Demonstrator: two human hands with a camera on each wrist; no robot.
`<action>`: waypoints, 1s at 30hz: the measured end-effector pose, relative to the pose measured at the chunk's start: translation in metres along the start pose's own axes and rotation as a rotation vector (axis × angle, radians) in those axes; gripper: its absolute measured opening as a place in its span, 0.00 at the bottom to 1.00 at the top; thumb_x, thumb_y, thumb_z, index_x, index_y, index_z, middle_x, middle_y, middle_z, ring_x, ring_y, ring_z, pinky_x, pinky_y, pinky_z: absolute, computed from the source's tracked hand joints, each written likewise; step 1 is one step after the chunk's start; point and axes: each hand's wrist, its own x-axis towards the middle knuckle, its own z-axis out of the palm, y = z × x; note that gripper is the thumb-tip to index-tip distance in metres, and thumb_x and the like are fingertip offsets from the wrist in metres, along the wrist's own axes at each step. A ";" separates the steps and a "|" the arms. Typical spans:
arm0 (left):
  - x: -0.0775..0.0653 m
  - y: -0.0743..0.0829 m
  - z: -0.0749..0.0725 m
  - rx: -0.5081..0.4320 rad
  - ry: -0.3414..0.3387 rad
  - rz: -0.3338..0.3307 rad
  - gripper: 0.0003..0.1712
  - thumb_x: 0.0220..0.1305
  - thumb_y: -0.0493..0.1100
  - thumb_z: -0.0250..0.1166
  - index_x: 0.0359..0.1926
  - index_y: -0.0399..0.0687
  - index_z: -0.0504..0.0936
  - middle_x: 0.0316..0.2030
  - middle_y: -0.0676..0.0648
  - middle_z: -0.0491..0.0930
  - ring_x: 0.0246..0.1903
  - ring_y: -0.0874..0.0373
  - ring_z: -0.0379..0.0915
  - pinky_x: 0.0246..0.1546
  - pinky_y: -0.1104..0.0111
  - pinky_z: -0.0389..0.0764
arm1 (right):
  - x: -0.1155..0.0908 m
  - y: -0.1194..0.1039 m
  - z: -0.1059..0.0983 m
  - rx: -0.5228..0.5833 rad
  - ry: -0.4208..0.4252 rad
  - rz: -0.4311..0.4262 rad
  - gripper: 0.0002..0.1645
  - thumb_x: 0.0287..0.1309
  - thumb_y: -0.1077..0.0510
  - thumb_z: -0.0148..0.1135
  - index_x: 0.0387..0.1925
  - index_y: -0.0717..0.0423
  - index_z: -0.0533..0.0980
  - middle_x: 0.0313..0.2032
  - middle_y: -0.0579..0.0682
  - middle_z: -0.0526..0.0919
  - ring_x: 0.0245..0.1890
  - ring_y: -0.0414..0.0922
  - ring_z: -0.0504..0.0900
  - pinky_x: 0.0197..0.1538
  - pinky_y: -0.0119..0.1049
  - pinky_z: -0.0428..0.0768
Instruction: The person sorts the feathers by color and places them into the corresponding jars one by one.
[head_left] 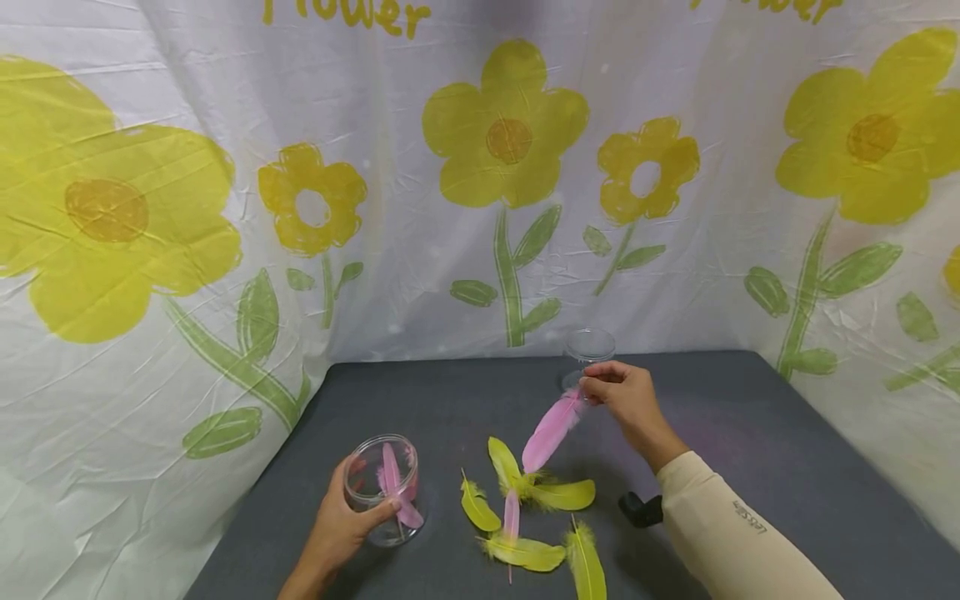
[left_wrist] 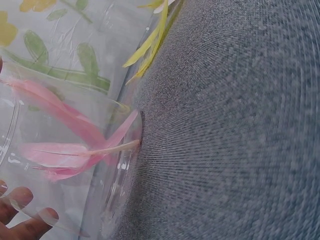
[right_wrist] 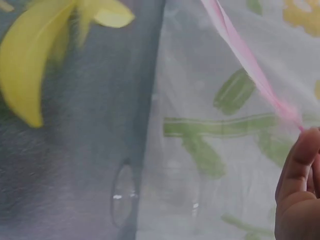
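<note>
My left hand (head_left: 337, 521) grips a clear plastic jar (head_left: 363, 498), thumb across the near side. Pink feathers (left_wrist: 65, 155) lean crosswise inside it in the left wrist view. Between thumb and fingertips, my right hand (head_left: 628, 404) pinches a pink feather (head_left: 551, 435) by its quill end. That feather slants down to the left, its broad tip over several yellow feathers (head_left: 566, 495) spread on the dark table. Another pink feather (head_left: 512, 512) lies among the yellow ones, partly covered by one of them.
Behind my right hand stands a second clear container (head_left: 590, 343), near the back edge of the table (head_left: 420, 396). A small black object (head_left: 640, 510) lies beside my right sleeve. A white cloth (head_left: 405, 275) with painted flowers hangs around the table.
</note>
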 end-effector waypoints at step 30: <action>0.001 -0.003 0.000 -0.013 0.016 0.012 0.55 0.47 0.42 0.79 0.70 0.42 0.54 0.65 0.32 0.60 0.63 0.31 0.57 0.59 0.42 0.61 | 0.004 -0.078 0.108 0.252 -0.019 -0.147 0.08 0.54 0.73 0.64 0.38 0.70 0.80 0.26 0.53 0.82 0.23 0.42 0.80 0.31 0.35 0.82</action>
